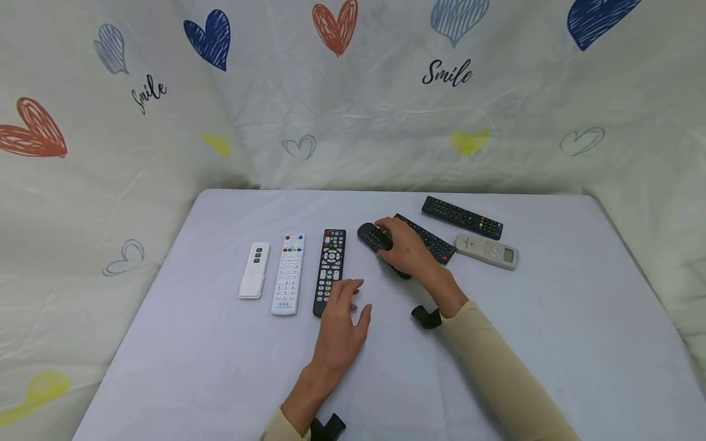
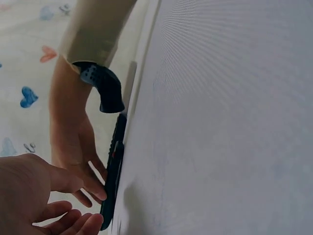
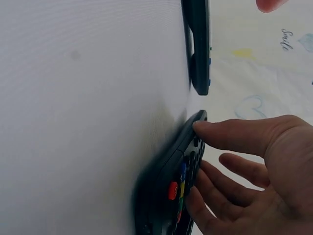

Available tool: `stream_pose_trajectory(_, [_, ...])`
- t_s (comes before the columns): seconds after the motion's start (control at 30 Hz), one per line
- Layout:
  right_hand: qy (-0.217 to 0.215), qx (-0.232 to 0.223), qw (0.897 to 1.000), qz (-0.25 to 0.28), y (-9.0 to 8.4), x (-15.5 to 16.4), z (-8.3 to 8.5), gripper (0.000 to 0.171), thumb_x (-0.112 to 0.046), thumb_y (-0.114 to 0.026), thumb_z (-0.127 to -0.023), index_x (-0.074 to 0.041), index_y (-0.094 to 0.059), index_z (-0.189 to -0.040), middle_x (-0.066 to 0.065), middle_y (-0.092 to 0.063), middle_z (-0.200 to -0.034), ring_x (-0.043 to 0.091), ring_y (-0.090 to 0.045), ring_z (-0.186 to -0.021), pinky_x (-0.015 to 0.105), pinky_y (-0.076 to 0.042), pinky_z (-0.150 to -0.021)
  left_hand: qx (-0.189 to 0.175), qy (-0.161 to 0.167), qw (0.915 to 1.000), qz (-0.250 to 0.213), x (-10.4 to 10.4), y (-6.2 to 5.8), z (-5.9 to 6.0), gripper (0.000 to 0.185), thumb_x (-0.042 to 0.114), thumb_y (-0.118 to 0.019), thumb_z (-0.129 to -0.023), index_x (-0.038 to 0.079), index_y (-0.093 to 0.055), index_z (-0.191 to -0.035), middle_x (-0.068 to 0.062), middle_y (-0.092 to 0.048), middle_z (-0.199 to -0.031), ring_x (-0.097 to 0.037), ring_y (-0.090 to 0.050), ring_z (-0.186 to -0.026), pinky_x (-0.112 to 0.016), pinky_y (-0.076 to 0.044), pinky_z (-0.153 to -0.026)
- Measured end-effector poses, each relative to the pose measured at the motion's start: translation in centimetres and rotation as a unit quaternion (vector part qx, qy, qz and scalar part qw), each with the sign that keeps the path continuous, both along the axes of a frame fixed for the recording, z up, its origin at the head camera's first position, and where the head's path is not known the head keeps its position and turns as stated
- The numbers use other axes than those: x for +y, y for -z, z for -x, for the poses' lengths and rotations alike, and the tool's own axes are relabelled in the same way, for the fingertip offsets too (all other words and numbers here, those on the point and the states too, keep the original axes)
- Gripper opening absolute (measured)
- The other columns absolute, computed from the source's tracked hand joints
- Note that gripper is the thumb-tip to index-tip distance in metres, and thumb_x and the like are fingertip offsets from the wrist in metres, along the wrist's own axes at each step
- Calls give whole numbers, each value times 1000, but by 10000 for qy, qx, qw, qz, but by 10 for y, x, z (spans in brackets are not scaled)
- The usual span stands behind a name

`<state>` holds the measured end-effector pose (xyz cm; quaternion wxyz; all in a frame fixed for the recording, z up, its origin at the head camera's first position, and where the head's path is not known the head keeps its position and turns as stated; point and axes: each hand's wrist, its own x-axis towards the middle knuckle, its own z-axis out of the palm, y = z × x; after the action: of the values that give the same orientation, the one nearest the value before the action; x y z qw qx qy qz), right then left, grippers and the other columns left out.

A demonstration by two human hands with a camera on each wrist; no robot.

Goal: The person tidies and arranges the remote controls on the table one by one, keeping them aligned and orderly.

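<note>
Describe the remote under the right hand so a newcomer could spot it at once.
On the white table, three remotes lie upright in a row at the left: small white, long white, then black. Just right of that row, a black remote lies tilted, its near end covered by the right hand. It alone is being touched; the other dark remotes lie behind it.

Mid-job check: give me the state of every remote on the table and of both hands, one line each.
small white remote: flat, face up, far left of the row.
long white remote: flat, face up, beside it.
black remote in the row: flat, face up.
left hand: open, resting by that remote's near end.
right hand: fingers curled over a black remote.
two more black remotes: flat, behind.
white display remote: flat, far right.
</note>
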<state>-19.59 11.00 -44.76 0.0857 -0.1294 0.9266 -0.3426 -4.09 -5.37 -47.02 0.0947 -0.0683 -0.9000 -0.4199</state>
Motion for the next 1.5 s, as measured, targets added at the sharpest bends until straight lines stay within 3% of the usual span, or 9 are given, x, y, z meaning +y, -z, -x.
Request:
stream_pose_trajectory(0.2, [-288,27,9995,111,0,9,-2,67,-3,-78,-89,-4,-50,-149,18,-60,-146,36,-59,-135,52,-49,-113,-543,15,9980,-333,6,-4,7,55,8,-76,-94,7,-53,-144,-8,-54,-139,-22,-67,-102,-31,-61,-87])
stream_pose_trajectory(0.43, [-435,9,9990,91,1,14,-3,67,-1,-77,-89,-7,-51,-150,16,-63,-143,35,-59,-134,53,-49,-113,-1288,8,9888,-753,13,-5,19,60,13,-74,-97,8,-47,-150,-10,-50,-145,-22,-68,-108,-33,-60,-93])
stream_pose_trajectory(0.6, [-577,59,9983,82,2,18,-2,66,1,-76,-88,-8,-52,-149,15,-64,-142,34,-59,-133,53,-49,-113,-1635,-33,9835,-774,18,-3,26,66,19,-72,-98,8,-41,-155,-10,-46,-149,-22,-66,-109,-33,-60,-92])
stream_pose_trajectory(1.2, [-1233,61,9922,161,1,35,-5,68,6,-74,-86,-6,-51,-149,14,-65,-140,34,-61,-131,53,-50,-112,-1492,-170,9867,-616,25,-3,45,71,18,-72,-98,2,-35,-156,-17,-39,-155,-25,-65,-109,-35,-59,-91])
stream_pose_trajectory(1.4, [-1409,60,9898,220,-1,38,-8,69,8,-75,-85,-6,-52,-148,13,-67,-137,33,-62,-129,52,-51,-110,-1426,-205,9883,-491,27,-3,48,73,14,-72,-97,0,-32,-157,-18,-37,-156,-28,-61,-123,-34,-59,-94])
stream_pose_trajectory(1.5, [-1492,83,9883,302,0,40,-9,72,10,-74,-84,-6,-50,-150,14,-68,-136,34,-62,-129,54,-51,-109,-1352,-139,9901,-355,27,-1,49,75,14,-72,-98,-1,-31,-159,-19,-36,-158,-26,-62,-119,-33,-58,-93])
